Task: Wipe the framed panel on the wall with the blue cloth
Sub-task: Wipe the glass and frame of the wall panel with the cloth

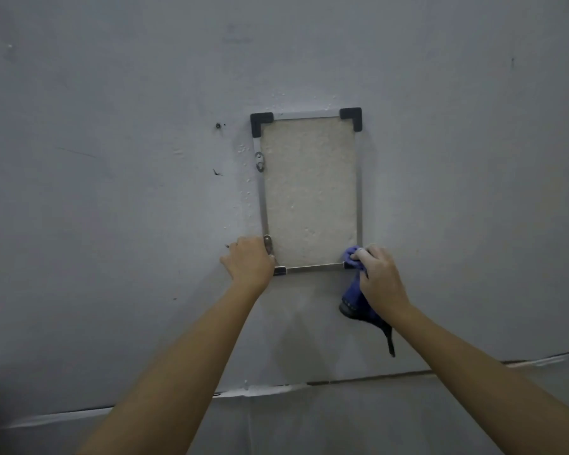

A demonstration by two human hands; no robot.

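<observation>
The left hand point(248, 259) curls around the lower-left corner of the framed panel point(309, 192), apparently steadying it, while the right hand point(380, 274) pinches the bunched blue cloth point(353, 257) against its lower-right corner.

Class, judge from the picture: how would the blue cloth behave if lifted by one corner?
Probably floppy: the blue cloth bunches in the right hand and its tail hangs limp below. Likely light, since one hand pins it on the framed panel.
</observation>
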